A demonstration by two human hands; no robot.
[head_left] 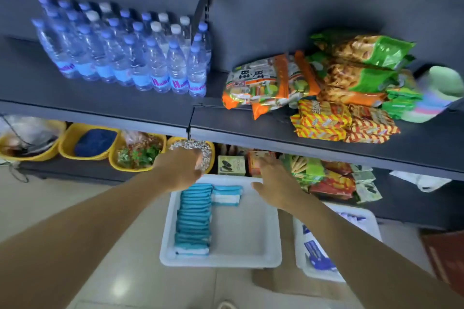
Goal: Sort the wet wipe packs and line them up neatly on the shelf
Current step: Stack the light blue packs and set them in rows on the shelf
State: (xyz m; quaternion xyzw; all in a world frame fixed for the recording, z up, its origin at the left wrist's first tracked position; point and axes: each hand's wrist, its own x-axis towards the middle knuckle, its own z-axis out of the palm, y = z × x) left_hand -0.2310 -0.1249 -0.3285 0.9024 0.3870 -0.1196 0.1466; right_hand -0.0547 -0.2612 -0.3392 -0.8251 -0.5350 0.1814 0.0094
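Partly done, I'd judge: teal wipe packs (193, 218) stand in a neat row down the left of the white tray (251, 256), a few (227, 195) lie across the top (unaligned). Left hand (179, 170): grip unclear. Right hand (273, 180): fingers spread, holding nothing. More packs wait in second tray (364, 221).

Teal-and-white wet wipe packs (193, 218) fill a white tray (251, 233); yellow tubs (62, 143) sit under a dark grey shelf (100, 105) holding blue-capped, blue-labelled water bottles (125, 52).
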